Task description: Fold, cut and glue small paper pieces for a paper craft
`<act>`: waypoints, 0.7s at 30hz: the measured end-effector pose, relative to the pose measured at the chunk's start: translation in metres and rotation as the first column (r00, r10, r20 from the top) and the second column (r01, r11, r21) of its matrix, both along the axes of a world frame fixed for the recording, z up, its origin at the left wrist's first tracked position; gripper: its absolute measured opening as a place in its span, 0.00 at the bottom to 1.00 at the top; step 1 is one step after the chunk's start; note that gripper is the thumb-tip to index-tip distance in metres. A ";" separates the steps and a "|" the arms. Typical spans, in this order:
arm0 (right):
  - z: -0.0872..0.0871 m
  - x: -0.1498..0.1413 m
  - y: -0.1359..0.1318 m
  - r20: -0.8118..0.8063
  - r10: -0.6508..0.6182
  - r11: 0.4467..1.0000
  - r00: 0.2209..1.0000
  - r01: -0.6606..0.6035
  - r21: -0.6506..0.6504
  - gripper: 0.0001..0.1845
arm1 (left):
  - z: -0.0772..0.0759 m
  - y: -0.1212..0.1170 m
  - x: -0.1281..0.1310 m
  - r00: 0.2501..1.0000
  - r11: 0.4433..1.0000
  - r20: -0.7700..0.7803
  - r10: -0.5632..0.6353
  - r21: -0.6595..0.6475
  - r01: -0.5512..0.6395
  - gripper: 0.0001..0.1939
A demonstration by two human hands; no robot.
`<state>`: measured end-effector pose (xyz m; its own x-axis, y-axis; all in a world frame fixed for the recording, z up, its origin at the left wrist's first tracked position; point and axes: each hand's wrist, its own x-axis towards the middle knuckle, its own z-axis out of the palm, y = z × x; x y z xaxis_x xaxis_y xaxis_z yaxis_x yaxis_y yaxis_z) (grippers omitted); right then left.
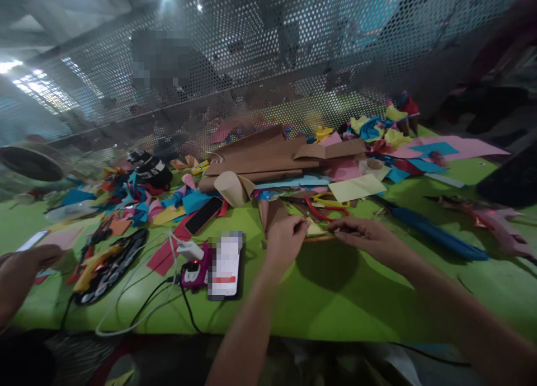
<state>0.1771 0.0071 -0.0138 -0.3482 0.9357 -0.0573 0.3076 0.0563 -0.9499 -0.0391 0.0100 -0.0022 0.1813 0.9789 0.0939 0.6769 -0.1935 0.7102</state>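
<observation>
Over the green table, my left hand is closed, with thumb and fingers pinched at the left edge of a small pale yellow paper piece. My right hand pinches at the right side of the same piece, fingers bent and close together. Along its lower edge runs a thin orange-brown strip; how it is joined to the paper I cannot tell. Just beyond my hands lie red-handled scissors and yellow-handled scissors. A brown paper cone stands behind my left hand.
Brown paper sheets and coloured scraps lie along a perforated metal screen. A phone, a purple power socket and cables are left. A blue tool and pink glue gun lie right. Another person's hand is far left.
</observation>
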 end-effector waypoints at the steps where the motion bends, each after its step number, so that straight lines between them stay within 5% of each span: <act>1: 0.000 0.000 0.000 -0.003 -0.006 1.000 1.000 0.006 -0.004 0.21 | -0.001 0.001 -0.001 0.999 1.000 0.032 0.013 -0.016 -0.013 0.15; 10: -0.002 -0.003 0.000 -0.051 -0.041 0.997 0.998 0.044 0.065 0.18 | -0.010 0.006 0.000 0.893 0.964 0.451 -0.008 -0.233 0.126 0.07; 15: 0.001 -0.002 -0.001 -0.017 0.000 0.998 1.000 0.001 0.058 0.16 | -0.012 0.007 0.000 0.852 0.954 0.517 0.085 -0.288 0.079 0.05; 21: 0.003 0.003 -0.003 -0.098 -0.002 1.000 0.995 0.000 -0.027 0.21 | -0.011 0.010 -0.002 0.772 0.946 0.611 0.172 -0.321 0.043 0.14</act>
<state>0.1803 0.0040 -0.0107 -0.3524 0.9346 -0.0482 0.2126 0.0298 -0.9767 -0.0410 0.0198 -0.0135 0.1226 0.9831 -0.1356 0.0642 0.1285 0.9896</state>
